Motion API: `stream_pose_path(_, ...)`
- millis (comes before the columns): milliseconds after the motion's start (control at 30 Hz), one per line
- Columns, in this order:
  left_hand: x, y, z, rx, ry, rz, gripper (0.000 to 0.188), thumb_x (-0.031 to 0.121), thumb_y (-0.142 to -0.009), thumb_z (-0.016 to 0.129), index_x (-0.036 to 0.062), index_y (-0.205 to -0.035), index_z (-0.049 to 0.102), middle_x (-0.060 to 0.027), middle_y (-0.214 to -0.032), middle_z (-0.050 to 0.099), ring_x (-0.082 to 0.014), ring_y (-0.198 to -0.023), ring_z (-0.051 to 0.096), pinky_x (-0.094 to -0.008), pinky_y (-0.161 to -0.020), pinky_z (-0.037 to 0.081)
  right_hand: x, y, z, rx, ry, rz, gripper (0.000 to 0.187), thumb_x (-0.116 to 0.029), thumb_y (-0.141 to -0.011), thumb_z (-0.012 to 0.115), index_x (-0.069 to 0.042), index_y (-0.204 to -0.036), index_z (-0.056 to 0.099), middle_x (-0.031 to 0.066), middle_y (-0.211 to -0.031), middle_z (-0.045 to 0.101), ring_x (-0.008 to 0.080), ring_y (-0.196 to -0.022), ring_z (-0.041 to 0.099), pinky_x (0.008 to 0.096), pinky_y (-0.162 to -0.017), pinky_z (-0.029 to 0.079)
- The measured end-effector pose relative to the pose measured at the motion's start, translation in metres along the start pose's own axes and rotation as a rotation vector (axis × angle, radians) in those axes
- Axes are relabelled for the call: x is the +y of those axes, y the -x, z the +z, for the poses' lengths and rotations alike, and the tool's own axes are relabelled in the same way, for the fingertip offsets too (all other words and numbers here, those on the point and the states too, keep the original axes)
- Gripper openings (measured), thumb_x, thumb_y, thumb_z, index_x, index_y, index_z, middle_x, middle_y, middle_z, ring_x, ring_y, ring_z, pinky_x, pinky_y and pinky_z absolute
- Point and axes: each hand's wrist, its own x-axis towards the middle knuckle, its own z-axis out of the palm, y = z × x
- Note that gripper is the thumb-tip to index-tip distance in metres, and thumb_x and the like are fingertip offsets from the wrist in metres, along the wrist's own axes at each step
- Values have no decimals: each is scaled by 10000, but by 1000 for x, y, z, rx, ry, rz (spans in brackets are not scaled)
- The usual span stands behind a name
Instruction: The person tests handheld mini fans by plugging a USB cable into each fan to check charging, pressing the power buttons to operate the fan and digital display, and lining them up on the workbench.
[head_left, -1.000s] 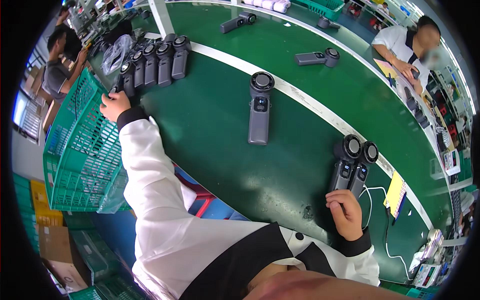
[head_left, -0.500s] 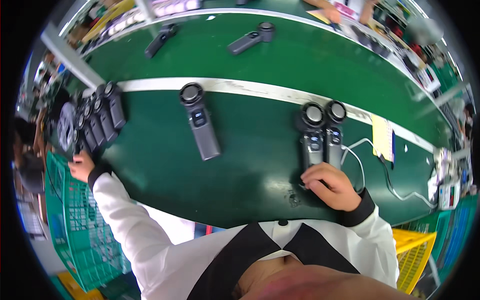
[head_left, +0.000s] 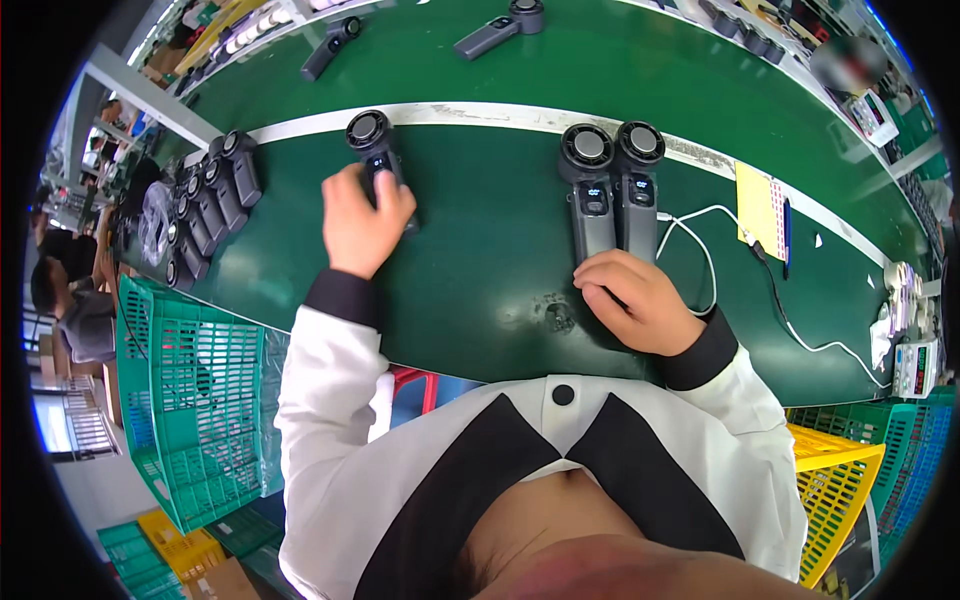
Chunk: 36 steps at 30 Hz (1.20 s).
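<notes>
While left hand [head_left: 362,218] clasps grey handheld fan [head_left: 376,150], head pointing away, handle hidden; right hand [head_left: 632,300] curls over paired fans' [head_left: 612,190] handle ends.

Green workbench [head_left: 480,290], plastic crates [head_left: 190,400]

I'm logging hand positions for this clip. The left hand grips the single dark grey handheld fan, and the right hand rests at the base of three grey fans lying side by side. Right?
Not quite. The head view shows two dark grey handheld fans side by side at the right hand, not three. The left hand does grip the single dark grey handheld fan.
</notes>
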Motion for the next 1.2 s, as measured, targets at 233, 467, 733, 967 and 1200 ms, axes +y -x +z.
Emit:
stream_pose_path(233,-11,-15,16,-36,-33,-98,356,212,-729,572,-36,-981,530,-226,-832,596,-367,-716,589,-393,-646,485,0,6,-6,60,147,-43,81,1,-771,568,-9,-851,581,73,-882,591,212,-709,553,255,-643,441)
stream_pose_path(467,-89,-65,6,86,-475,-345,259,178,-745,529,-9,-924,530,-213,-821,582,-352,-729,586,-431,-642,483,3,7,-8,33,161,-47,87,-3,-764,571,-13,-850,576,68,-868,586,212,-706,550,261,-637,439)
stream_pose_path(733,-139,-79,17,277,-718,132,137,117,-738,513,27,-819,577,-153,-826,590,-324,-721,552,-390,-605,452,9,7,-4,80,102,-17,57,-27,-751,562,-29,-806,548,60,-828,564,237,-664,527,284,-607,424)
stream_pose_path(967,-57,-82,55,167,-372,336,201,89,-713,539,20,-887,613,-147,-829,605,-350,-737,555,-402,-684,453,10,3,-3,139,181,-68,71,-29,-747,563,-31,-814,541,67,-822,563,251,-663,525,293,-609,429)
stream_pose_path(1200,76,-113,183,243,107,362,353,268,-785,527,-28,-971,580,-190,-942,593,-358,-867,555,-396,-766,454,13,0,-11,182,253,-88,116,-29,-748,584,-35,-862,563,71,-884,594,228,-700,543,276,-629,441)
